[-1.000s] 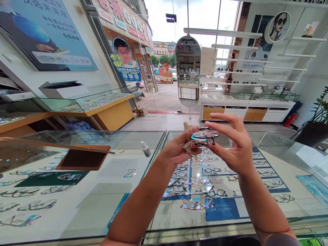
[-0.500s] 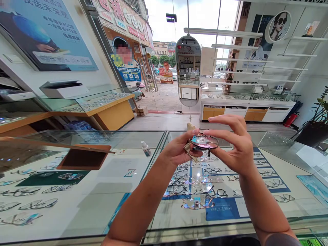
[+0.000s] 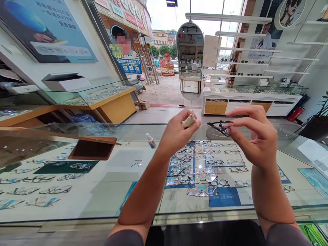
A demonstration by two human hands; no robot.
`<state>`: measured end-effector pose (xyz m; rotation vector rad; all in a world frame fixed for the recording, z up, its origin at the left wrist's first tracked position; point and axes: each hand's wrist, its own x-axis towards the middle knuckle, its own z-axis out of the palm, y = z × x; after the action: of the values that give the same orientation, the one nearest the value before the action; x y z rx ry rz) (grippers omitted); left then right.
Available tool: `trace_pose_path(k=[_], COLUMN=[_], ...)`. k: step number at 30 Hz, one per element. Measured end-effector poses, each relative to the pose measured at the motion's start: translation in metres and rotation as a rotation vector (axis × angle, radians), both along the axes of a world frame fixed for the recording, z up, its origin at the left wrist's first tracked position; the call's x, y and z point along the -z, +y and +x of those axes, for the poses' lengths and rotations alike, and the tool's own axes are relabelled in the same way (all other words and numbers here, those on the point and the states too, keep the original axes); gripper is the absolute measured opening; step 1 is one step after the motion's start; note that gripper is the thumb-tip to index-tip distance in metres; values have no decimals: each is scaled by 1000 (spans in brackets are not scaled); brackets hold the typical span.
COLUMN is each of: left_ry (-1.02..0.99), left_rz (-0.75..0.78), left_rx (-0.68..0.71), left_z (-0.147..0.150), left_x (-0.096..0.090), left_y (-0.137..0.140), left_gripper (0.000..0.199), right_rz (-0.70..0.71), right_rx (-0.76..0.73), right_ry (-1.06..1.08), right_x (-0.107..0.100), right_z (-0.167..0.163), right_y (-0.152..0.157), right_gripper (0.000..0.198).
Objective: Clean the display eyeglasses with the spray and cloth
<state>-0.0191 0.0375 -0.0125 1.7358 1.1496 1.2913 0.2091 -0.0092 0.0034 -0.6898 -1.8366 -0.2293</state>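
Note:
Above the glass counter, my left hand (image 3: pixel 176 131) is closed around a bunched beige cloth (image 3: pixel 189 121), whose end pokes out between thumb and fingers. To its right, my right hand (image 3: pixel 256 135) pinches a pair of dark-framed glasses (image 3: pixel 219 127) between thumb and fingertips, its upper fingers stretched out. The glasses are tilted and held apart from the cloth. Below both hands, rows of eyeglass frames (image 3: pixel 215 162) lie inside the display case. A small white spray bottle (image 3: pixel 151 141) stands on the counter left of my left hand.
A brown-rimmed tray (image 3: pixel 93 148) rests on the counter at left. More eyeglasses (image 3: pixel 55 189) lie under the glass there. Beyond the counter stand an oval mirror (image 3: pixel 191 61), a side showcase (image 3: pixel 115 102) and a white cabinet (image 3: pixel 241 104) beneath wall shelves.
My hands have moved apart. The glasses have left the cloth and gone right with my right hand, turning to a steeper tilt. The view has dipped slightly.

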Motion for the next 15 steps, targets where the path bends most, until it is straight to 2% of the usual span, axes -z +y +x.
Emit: trace_pose_path(k=[2,5,10,13,15], left_ry=[223,408,538,635,701], left_rz=[148,195,247,231,207], left_rx=[-144,-132,-49,20,97], left_z=[-15,-36,-61,-75,-83], left_x=[-9,-25,-39,-39,-41], left_y=[-9,-27,-55,-61,-62], left_gripper=[18,18,17,20,24], right_rz=[-66,-267,-693,-810,-843], right_rx=[16,21,13,16,24], right_ry=[-61,-220,-505,-547,-590], right_x=[-1,14,77,110,123], right_z=[4,5,-2,-7,-11], right_y=[2,14,38,44,44], right_gripper=[8,10,16,13,13])
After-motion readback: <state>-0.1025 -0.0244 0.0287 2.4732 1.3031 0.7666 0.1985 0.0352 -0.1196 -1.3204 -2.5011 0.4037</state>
